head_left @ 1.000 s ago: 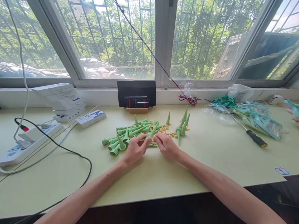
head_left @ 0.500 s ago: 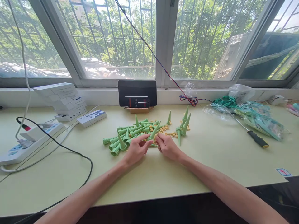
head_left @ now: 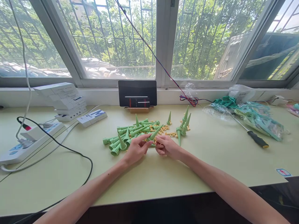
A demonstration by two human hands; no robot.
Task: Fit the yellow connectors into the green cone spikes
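Observation:
A pile of green plastic cone spikes (head_left: 130, 133) lies on the pale green table (head_left: 149, 174), mixed with small yellow plastic pieces (head_left: 167, 130). My left hand (head_left: 136, 149) pinches one green spike (head_left: 154, 133) that tilts up to the right, just above the pile. Close beside it, my right hand (head_left: 167, 146) has its fingers curled together near the spike's wide end; what they hold is too small to make out. A few spikes (head_left: 185, 123) stand upright to the right of the pile.
A dark tablet (head_left: 137, 92) leans on the sill behind the pile. White boxes (head_left: 63, 101), a power strip (head_left: 23, 143) and a black cable (head_left: 70, 152) occupy the left. A screwdriver (head_left: 253, 135) and plastic bags of green parts (head_left: 254, 116) lie at right.
My left hand has lifted one green spike off the pile and tilted it up. My right hand's fingers have curled in and drawn closer to it.

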